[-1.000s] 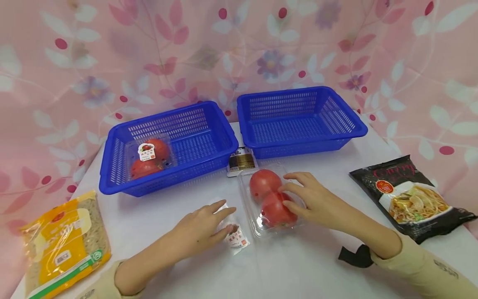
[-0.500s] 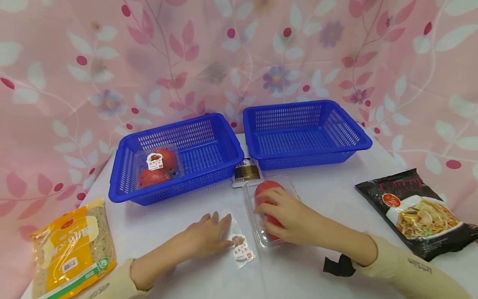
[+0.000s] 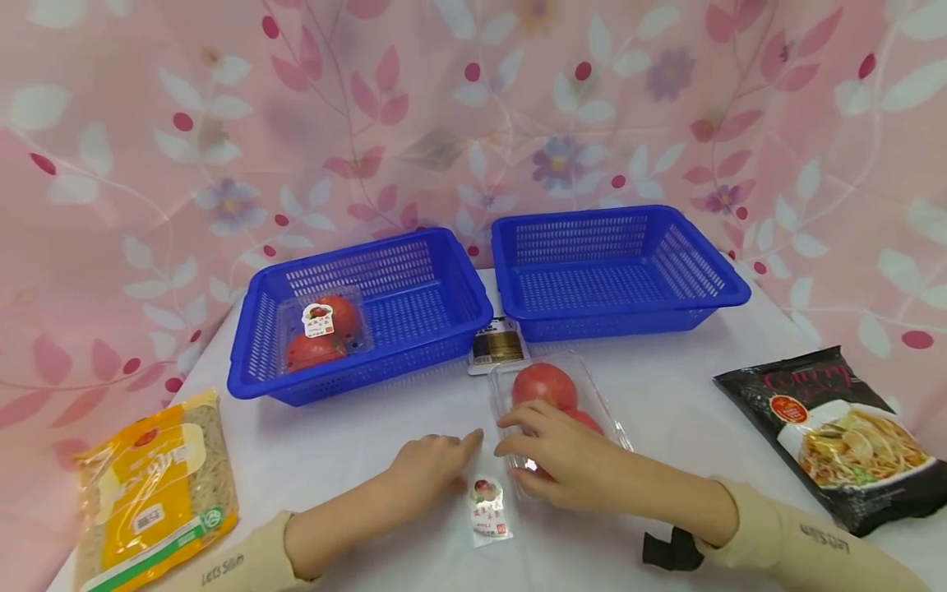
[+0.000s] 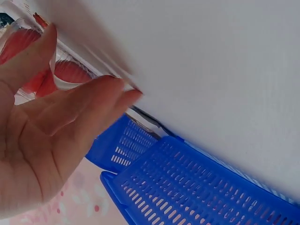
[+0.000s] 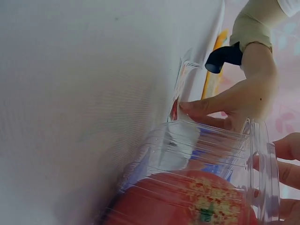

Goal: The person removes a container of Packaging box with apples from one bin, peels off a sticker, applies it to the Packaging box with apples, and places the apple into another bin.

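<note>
My left hand (image 3: 432, 473) is low over the table, thumb and forefinger at the upper end of a clear label strip (image 3: 487, 506) printed with red fruit. In the left wrist view the strip curves between thumb and fingers. The right wrist view shows the thumb pressed against it. My right hand (image 3: 555, 456) reaches over a clear plastic fruit box (image 3: 599, 386), its fingers curled down at the box's left rim. Inside lie two round red fruits (image 3: 543, 386), one partly covered by the hand. In the right wrist view the box wall stands close before the fingers (image 5: 286, 173).
Behind stand two blue baskets; the left basket (image 3: 414, 308) holds a labelled fruit box (image 3: 323, 329), the right basket (image 3: 592, 288) nothing visible. A small sachet (image 3: 497, 344) lies between them. A yellow bag (image 3: 148, 501) is at left, a black noodle packet (image 3: 836, 436) at right.
My right hand has come over the fruit to the box's left rim, and the box has turned slightly. My left hand has shifted at the strip, its fingers closing toward the thumb.
</note>
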The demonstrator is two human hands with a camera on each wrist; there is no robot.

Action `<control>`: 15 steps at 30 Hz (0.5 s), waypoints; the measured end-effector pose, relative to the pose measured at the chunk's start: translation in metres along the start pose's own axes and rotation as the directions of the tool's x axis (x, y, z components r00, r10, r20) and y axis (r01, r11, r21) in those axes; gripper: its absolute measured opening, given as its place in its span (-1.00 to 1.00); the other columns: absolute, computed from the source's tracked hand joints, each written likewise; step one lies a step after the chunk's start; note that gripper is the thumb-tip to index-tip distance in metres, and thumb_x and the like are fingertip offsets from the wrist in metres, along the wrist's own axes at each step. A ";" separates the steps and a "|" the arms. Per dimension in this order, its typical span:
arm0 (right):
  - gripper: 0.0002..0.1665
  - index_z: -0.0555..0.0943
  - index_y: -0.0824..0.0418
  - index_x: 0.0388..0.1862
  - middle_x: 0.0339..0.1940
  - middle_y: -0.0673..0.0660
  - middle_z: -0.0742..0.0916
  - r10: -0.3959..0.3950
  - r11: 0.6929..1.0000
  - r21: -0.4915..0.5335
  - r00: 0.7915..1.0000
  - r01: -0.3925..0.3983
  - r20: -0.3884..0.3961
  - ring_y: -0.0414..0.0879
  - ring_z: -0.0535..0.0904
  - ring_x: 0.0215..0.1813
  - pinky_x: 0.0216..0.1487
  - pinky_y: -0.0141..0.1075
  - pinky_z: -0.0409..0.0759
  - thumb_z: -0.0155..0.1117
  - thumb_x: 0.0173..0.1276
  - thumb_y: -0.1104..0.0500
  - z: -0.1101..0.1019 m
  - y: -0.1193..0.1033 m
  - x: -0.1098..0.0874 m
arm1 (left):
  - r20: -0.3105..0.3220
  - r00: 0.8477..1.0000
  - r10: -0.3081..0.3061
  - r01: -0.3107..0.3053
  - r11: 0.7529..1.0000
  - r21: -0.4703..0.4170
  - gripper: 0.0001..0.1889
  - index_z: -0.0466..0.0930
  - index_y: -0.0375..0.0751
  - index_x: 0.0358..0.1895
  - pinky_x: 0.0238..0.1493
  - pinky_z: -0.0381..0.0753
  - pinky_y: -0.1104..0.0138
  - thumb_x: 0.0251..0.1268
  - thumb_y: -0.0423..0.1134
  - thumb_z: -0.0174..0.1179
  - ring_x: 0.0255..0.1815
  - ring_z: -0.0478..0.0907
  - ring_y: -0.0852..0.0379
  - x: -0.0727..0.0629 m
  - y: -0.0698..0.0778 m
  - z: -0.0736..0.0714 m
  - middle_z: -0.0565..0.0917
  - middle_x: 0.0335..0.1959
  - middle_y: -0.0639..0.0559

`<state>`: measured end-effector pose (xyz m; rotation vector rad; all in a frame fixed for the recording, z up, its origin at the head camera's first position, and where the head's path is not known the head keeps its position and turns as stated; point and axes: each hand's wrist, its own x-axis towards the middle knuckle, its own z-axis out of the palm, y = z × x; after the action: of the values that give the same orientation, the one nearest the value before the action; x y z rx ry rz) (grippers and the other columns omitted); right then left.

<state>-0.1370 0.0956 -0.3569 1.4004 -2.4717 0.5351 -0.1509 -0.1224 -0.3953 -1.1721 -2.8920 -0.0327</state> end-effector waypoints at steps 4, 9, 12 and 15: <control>-0.74 0.59 0.10 -0.18 -0.04 0.07 0.58 -0.016 1.000 0.021 1.000 0.016 -0.024 -0.05 0.44 0.03 0.03 -0.19 0.48 0.27 0.09 0.21 0.002 0.000 -0.003 | -0.091 0.996 0.024 -0.018 0.997 0.070 -0.71 0.55 -0.04 -0.13 -0.87 0.32 0.34 0.02 -0.34 0.26 -0.73 0.45 0.13 -0.002 0.005 0.002 0.54 -0.69 0.09; -0.73 0.60 0.08 -0.14 0.02 0.08 0.56 0.052 0.997 0.047 0.999 -0.053 0.014 -0.06 0.43 0.08 0.07 -0.16 0.47 0.27 0.13 0.19 0.000 -0.001 -0.005 | -0.082 0.996 0.022 -0.021 1.000 0.013 -0.81 0.63 0.00 -0.33 -0.87 0.33 0.35 0.03 -0.41 0.24 -0.74 0.45 0.17 -0.002 0.006 -0.003 0.58 -0.68 0.09; -0.73 0.60 0.07 -0.13 0.06 0.09 0.55 0.081 0.995 0.056 0.996 -0.083 0.034 -0.06 0.42 0.11 0.07 -0.13 0.47 0.26 0.15 0.18 -0.001 -0.001 -0.005 | -0.092 0.995 0.027 -0.029 0.999 -0.018 -0.83 0.64 0.01 -0.39 -0.85 0.36 0.34 0.06 -0.41 0.22 -0.71 0.47 0.17 -0.001 0.004 -0.005 0.59 -0.65 0.09; -0.74 0.60 0.05 -0.13 0.07 0.07 0.54 0.090 0.994 0.060 0.995 -0.092 0.045 -0.07 0.41 0.12 0.08 -0.13 0.46 0.27 0.17 0.15 -0.002 -0.001 -0.004 | -0.114 0.993 0.029 -0.035 0.998 -0.054 -0.84 0.67 -0.01 -0.38 -0.77 0.46 0.31 0.09 -0.40 0.20 -0.59 0.58 0.13 -0.002 0.001 -0.010 0.66 -0.51 0.10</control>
<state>-0.1342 0.0997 -0.3566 1.3396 -2.5836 0.6125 -0.1482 -0.1231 -0.3852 -1.1841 -2.7901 -0.1743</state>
